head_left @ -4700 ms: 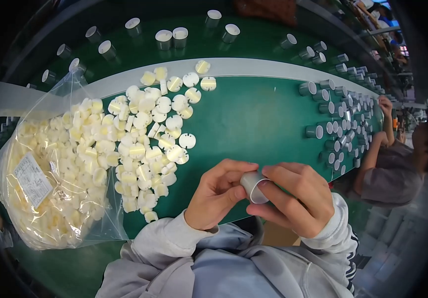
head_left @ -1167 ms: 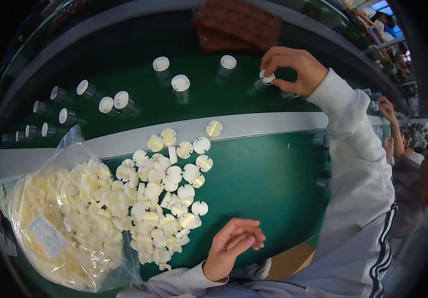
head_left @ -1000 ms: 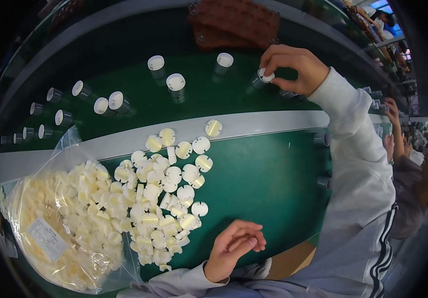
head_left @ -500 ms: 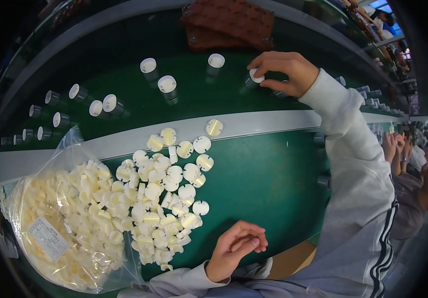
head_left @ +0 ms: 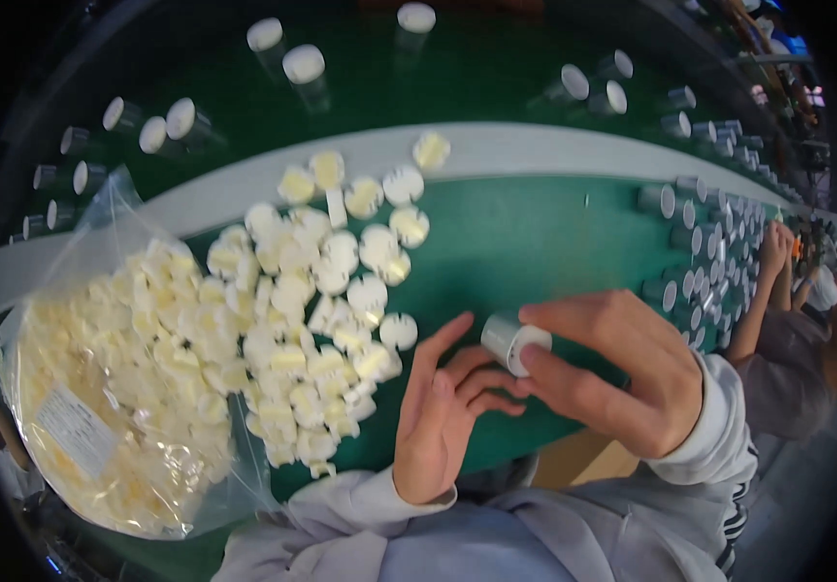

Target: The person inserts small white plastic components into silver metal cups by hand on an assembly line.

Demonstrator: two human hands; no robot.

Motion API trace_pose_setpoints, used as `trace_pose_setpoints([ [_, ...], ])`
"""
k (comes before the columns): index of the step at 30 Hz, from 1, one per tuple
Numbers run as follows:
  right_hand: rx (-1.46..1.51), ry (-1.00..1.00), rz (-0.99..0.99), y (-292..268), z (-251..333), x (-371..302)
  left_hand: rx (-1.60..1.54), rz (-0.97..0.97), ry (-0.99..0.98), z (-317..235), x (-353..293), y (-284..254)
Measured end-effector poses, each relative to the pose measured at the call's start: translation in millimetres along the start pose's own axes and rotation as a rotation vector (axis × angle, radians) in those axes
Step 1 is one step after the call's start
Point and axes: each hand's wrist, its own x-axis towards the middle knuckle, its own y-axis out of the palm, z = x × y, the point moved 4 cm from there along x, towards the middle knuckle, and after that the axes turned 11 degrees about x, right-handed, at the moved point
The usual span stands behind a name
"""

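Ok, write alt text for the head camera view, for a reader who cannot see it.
A person's right hand holds a small white-capped cylinder beside the open left hand over a green table. To the left lie a heap of pale round caps and a clear bag of more. Capped cylinders stand on the belt beyond; another person sits to the right.

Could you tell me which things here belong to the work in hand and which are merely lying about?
In hand:
- right hand gripping a small white-capped cylindrical container
- left hand open beside it
- loose pile of cream round plastic caps

Lying about:
- clear plastic bag of caps
- capped containers on the upper green belt
- a neighbouring person's arm
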Motion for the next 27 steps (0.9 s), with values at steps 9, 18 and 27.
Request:
trace_pose_setpoints([
  [9,-0.043,0.050,-0.203,28.2,43.0,-41.7,0.006,0.307,-0.094,2.3,-8.1,-10.6],
  [18,-0.114,0.108,-0.282,32.4,60.6,-56.7,-0.038,0.465,-0.196,13.0,-11.0,-9.5],
  [27,-0.099,0.204,-0.348,19.6,64.0,-59.4,0.029,0.500,-0.159,14.5,-11.4,-5.2],
])
